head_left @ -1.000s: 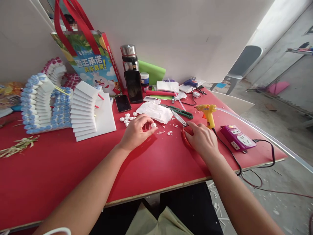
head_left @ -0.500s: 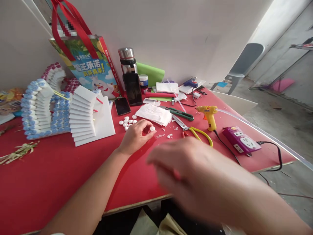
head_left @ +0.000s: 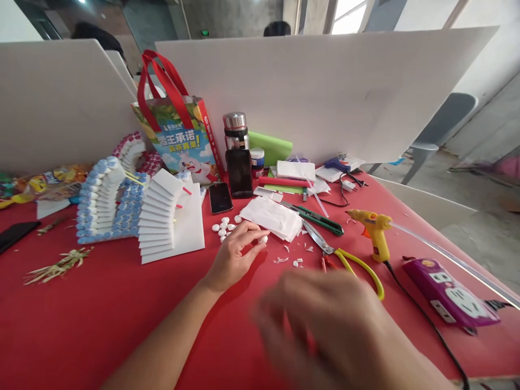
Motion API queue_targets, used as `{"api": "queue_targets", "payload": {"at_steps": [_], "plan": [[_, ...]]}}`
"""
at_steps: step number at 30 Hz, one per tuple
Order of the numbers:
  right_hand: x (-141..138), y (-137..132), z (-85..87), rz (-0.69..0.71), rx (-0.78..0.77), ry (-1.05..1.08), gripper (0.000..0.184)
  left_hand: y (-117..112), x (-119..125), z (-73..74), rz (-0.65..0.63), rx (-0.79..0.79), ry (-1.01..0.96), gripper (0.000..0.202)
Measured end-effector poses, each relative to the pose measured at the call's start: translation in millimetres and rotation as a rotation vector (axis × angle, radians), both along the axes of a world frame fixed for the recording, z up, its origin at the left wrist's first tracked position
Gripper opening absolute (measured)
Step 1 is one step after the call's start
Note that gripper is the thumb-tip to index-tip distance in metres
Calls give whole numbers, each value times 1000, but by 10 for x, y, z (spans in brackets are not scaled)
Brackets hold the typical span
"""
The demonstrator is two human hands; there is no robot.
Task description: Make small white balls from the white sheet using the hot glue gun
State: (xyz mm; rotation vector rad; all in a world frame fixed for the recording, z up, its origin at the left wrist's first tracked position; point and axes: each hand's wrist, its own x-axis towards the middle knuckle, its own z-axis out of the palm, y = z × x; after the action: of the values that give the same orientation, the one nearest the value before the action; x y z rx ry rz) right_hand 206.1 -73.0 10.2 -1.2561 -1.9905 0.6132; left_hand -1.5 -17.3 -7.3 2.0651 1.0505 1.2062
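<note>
My left hand [head_left: 232, 259] pinches a small white rolled piece [head_left: 263, 239] between thumb and fingers, low over the red table. Beside it lies a loose pile of similar white pieces [head_left: 222, 227]. Nearer to me, my right hand [head_left: 320, 319] is raised above the table and smeared by motion; its fingers do not show clearly. Beyond my left fingertips rests a stack of white paper sheets [head_left: 273, 218]. Scissors with yellow handles [head_left: 320, 238] lie to the right, close to small white scraps [head_left: 298, 263] and a green utility knife [head_left: 320, 221].
A yellow glue gun [head_left: 376, 230] stands on the right, near a purple power strip [head_left: 450, 298]. At the left are a blue-and-white craft model [head_left: 99, 203] and stepped white boards [head_left: 158, 225]. Behind stand a printed bag [head_left: 187, 146], phone [head_left: 239, 173] and steel flask [head_left: 235, 130].
The view has tilted up and swung left, so more background shows. My left hand keeps its pinch on the white piece. My right hand stays blurred in the foreground, its fingers curled differently.
</note>
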Motion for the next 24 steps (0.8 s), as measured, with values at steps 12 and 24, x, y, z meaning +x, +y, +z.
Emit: {"api": "queue_targets", "payload": {"at_steps": [12,24], "plan": [[-186,709,-104,149,-403,295,22,28,-17,-63,87,-269,-112,25],[-152,770,-204,224,-753,682,44,20,54,-132,68,-314,-230,27]]}}
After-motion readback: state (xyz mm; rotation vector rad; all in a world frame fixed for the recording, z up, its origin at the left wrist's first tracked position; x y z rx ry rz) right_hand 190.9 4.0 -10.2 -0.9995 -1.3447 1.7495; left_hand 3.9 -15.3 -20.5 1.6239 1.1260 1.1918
